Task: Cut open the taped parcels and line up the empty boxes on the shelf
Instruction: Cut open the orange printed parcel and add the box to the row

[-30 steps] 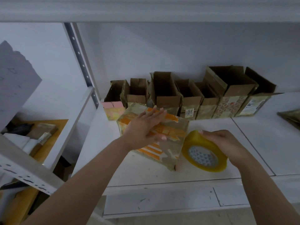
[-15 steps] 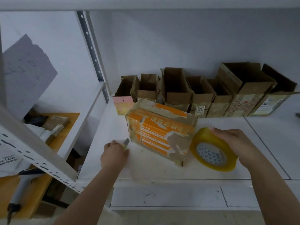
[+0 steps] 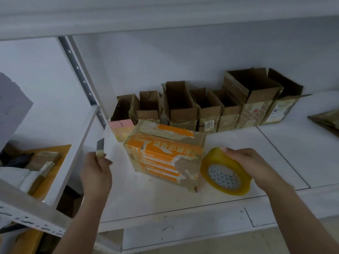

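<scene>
Though taped shut, parcel point(image 3: 165, 154) with torn orange print.

A white shelf point(image 3: 183, 202) with a seam across its right part. At the back, by the wall, a row of open brown boxes point(image 3: 207, 107) standing side by side, flaps up. In front of the row, a taped parcel point(image 3: 165, 158) with orange print, standing on the shelf. Just beside it on the right, a yellow tape roll point(image 3: 225, 173), tilted on its edge. At the far right edge, part of a flat brown packet point(image 3: 326, 120).
</scene>
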Available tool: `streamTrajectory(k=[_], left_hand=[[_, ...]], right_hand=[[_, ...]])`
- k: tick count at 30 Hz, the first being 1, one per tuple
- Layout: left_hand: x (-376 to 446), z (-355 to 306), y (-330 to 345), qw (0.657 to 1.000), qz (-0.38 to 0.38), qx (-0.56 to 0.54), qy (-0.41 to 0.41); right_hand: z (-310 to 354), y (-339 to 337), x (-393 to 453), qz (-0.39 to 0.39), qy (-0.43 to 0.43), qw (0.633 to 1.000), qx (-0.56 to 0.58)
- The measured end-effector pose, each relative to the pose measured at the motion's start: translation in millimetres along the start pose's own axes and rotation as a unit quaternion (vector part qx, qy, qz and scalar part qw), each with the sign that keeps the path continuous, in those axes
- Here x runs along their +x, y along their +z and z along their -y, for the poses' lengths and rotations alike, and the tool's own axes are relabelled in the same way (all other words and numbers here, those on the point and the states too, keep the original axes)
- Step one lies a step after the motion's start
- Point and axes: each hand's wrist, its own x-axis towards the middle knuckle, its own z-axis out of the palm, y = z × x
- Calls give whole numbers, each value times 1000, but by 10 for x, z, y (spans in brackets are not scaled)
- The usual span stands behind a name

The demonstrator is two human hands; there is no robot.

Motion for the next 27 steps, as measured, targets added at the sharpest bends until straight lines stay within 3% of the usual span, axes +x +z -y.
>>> streamTrajectory(k=[3, 6, 9, 11, 13, 19, 22, 24, 27], left_hand=[[10, -687, -53, 982, 41, -93, 158], [-98, -1356, 120, 933, 232, -124, 247], [-243, -1788, 463, 864, 431, -152, 213], [-293, -1856, 708, 836, 504, -159, 145], [-325, -1797, 882, 835, 522, -138, 110], [-326, -1712, 980, 846, 496, -127, 149], [-337, -1682, 972, 846, 489, -138, 162], [-340, -1663, 962, 845, 486, -138, 175], [-326, -1655, 965, 845, 482, -128, 196]], right_hand=[[0, 5, -7, 4, -4, 1000, 6], [-20, -5, -18, 14, -4, 1000, 12], [-51, -28, -36, 29, -8, 999, 16], [-63, -49, -50, 40, -9, 999, 22], [-61, -60, -62, 45, -6, 999, 23], [-46, -88, -71, 50, 18, 998, -29], [-20, -141, 19, 48, 34, 987, -150], [-87, -164, 72, 48, 55, 960, -272], [-109, -210, 64, 80, 69, 950, -293]])
